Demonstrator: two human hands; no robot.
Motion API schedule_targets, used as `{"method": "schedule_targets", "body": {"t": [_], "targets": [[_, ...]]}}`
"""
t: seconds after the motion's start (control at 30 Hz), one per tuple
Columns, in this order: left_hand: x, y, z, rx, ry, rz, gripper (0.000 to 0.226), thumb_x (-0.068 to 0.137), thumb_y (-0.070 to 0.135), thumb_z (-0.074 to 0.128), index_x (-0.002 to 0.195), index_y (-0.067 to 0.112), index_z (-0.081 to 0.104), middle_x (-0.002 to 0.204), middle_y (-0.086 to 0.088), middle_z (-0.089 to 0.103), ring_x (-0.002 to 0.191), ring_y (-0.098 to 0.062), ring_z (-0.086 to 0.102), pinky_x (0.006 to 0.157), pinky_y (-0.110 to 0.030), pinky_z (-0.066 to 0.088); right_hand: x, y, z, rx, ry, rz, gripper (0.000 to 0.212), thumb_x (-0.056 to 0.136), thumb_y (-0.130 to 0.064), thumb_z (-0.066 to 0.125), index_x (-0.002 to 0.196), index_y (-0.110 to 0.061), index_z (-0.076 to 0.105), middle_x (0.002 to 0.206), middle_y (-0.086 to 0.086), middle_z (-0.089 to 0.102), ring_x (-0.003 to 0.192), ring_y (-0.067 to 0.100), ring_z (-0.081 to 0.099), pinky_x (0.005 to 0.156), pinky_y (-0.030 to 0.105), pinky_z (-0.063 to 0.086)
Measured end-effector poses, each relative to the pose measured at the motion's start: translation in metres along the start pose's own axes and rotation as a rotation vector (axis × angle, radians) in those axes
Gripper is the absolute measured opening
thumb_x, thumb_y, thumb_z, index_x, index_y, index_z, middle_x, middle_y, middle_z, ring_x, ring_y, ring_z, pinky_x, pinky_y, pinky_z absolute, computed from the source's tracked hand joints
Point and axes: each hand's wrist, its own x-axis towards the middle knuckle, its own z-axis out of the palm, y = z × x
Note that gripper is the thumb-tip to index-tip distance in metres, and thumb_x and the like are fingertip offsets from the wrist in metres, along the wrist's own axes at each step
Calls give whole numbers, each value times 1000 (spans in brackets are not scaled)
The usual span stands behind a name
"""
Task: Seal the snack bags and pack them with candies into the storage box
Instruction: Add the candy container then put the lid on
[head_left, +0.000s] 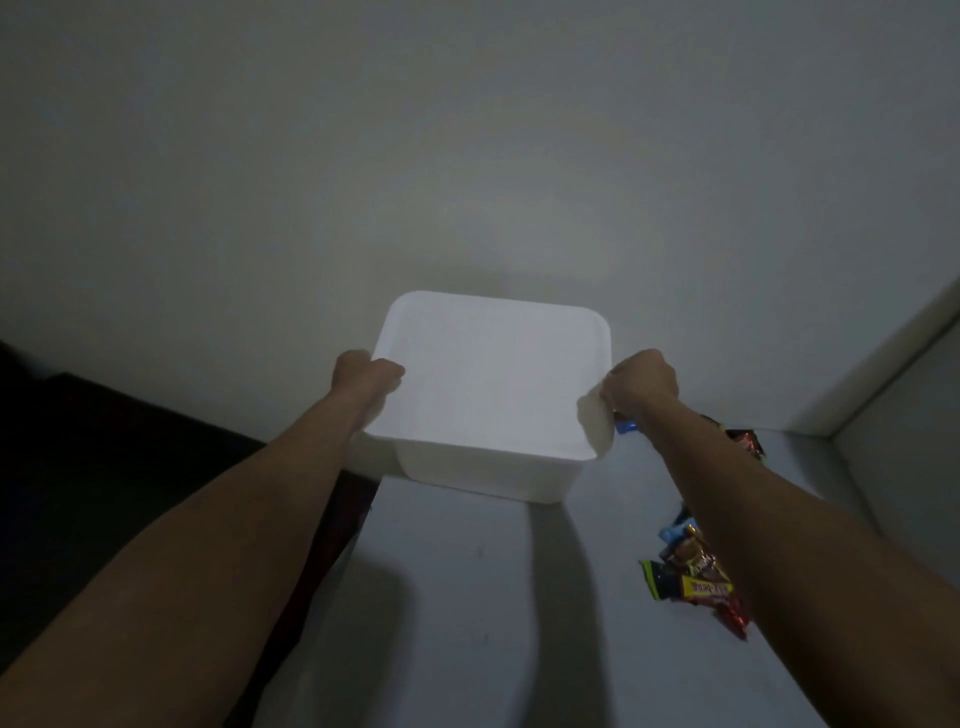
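**Sam:** What is the person holding?

**Mia:** A big white plastic storage box with round corners (488, 395). It has a flat white lid (493, 374) on top. The box sits at the far left corner of the pale grey worktop (467, 597), close to the plain wall (467, 156).

**Sam:** What are the hands doing?

**Mia:** The left hand (366, 374) grips the left edge of the lid. Its fingers are curled over the rim. The right hand (641, 382) grips the right edge. Its fingers are curled and pinch the rim there.

**Sam:** Is the lid flat on the box?

**Mia:** The right side near the hand looks a bit bent up. I cannot tell if it is snapped shut.

**Sam:** Where are the candies?

**Mia:** A pile of shiny wrapped candies (696, 582) lies on the worktop near its right edge, under the right arm. One is a yellow bar with red letters (706, 588), but the letters are too blurry to read. There is a green and black one and a red one too.

**Sam:** Any more?

**Mia:** Yes. A small blue wrapper (626, 427) peeks out just beside the box, under the right hand. A dark red wrapper (745, 441) lies farther back, near the right edge.

**Sam:** Any names on them?

**Mia:** None that I can read. It is dim.
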Motion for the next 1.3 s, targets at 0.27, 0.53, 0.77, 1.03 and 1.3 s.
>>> {"method": "schedule_targets", "body": {"t": [0.27,0.53,0.77,1.03,1.3], "targets": [[49,-1,16,159,14,9,43,70,12,69,108,-7,60,102,-19,64,90,-31,63,73,-35,50,36,-5,25,-9,1,75,15,80,-8,64,91,2,64,88,19,67,63,31,67,43,28,50],[66,-13,23,289,168,48,17,79,-1,56,93,-3,66,101,-19,63,97,-31,60,79,-32,45,45,2,35,-11,78,94,26,72,-16,66,92,0,64,88,17,66,73,33,66,60,38,59],[72,-25,25,155,230,63,37,79,-1,54,114,3,67,117,-14,66,108,-30,62,90,-28,47,37,16,41,-11,108,78,26,73,-12,60,91,3,70,82,17,66,76,31,60,74,37,55],[70,-29,27,233,111,102,36,87,12,59,123,11,61,126,-11,61,109,-30,59,83,-24,41,21,21,62,123,63,52,29,93,-12,39,120,-4,38,120,25,55,98,34,51,81,37,38],[68,-47,27,295,39,166,45,94,26,51,136,12,51,136,-9,56,122,-30,53,105,-35,41,13,26,73,-84,199,-17,22,97,-18,37,114,-4,42,107,26,62,96,42,59,73,40,42]]}}
